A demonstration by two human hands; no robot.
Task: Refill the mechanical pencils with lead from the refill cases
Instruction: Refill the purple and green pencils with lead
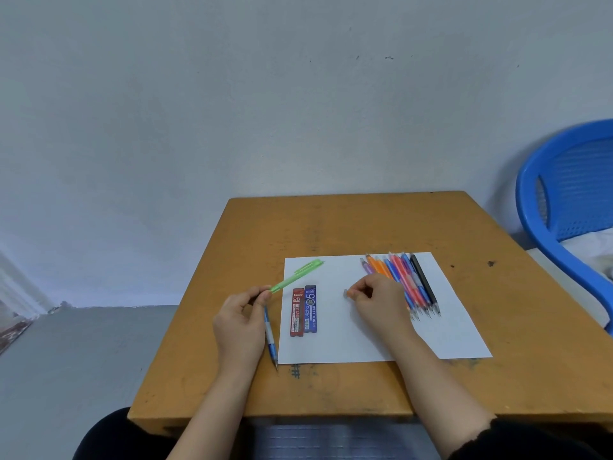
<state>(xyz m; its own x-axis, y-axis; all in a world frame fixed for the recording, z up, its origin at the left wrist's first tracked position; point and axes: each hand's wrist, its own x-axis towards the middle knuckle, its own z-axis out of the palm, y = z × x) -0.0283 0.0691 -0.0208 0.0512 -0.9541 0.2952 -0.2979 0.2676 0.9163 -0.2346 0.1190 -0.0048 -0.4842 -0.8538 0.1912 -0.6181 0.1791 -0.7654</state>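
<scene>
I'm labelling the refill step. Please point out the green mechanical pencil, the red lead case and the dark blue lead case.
green translucent plastic mechanical pencil (298, 274): head view, mid-barrel.
red flat lead refill case (297, 312): head view, label centre.
dark blue flat lead refill case (310, 308): head view, label centre.

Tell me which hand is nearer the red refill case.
Left. The left hand, gripping the green pencil, is just left of the red refill case; the right hand, pinching a small grey piece, sits beyond the blue refill case.
</scene>
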